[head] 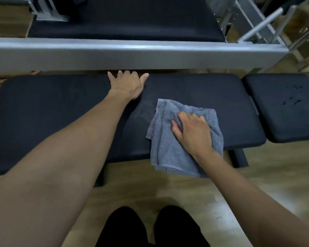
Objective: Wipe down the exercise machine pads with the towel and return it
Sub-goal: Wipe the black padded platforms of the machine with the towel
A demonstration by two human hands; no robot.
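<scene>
A long black bench pad (52, 118) runs across the middle of the view. On its right half lies a crumpled grey towel (169, 145), whose lower edge hangs over the pad's near side. My right hand (193, 132) presses on the towel, fingers curled into the cloth. My left hand (128, 84) rests flat on the pad's far edge, fingers spread. A damp streak shows on the pad just left of the towel. A shorter black seat pad (284, 107) adjoins on the right, with a few wet spots on it.
A grey metal frame beam (132, 54) crosses behind the bench. Beyond it lies another black pad (125, 24), with metal bars and brackets (260, 24) at the upper right. The floor is light wood. My dark-clothed legs (150, 229) are at the bottom.
</scene>
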